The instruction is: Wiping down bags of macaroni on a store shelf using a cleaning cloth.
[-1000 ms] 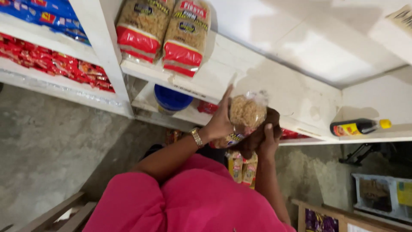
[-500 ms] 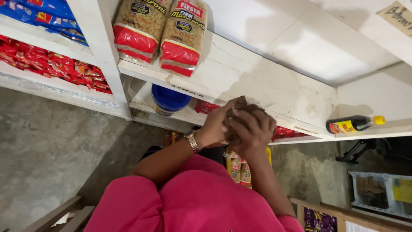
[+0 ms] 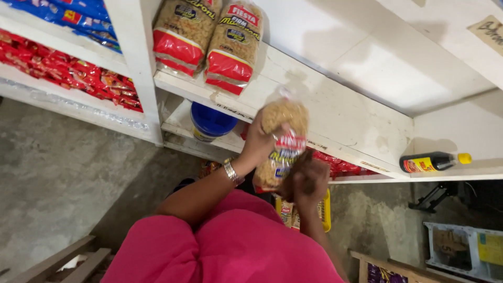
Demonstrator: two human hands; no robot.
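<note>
The left hand is clenching the upper side of a clear bag of macaroni, fingers wrapping round its far side so that only the back of the hand and thumb are showing. The right hand is closing on the bag's lower end — its fingers are blurred, and how far they are reaching under the bag is hard to make out. The bag is being held upright in the air, in front of the edge of the white shelf, with its knotted top nearly lost against the pale board.

A metal wristband is sitting on the left wrist just below the grip. Behind the grip and to its left, a blue tub is standing on a lower shelf, partly hidden by the board above it. Above the grip, two more macaroni bags are leaning side by side, their tops cut off by the frame. Well to the right of the grip, a dark sauce bottle with a yellow cap is lying on its side. Under the right hand, yellow packets are showing only as a strip — the hand and the pink sleeve are covering the rest.
</note>
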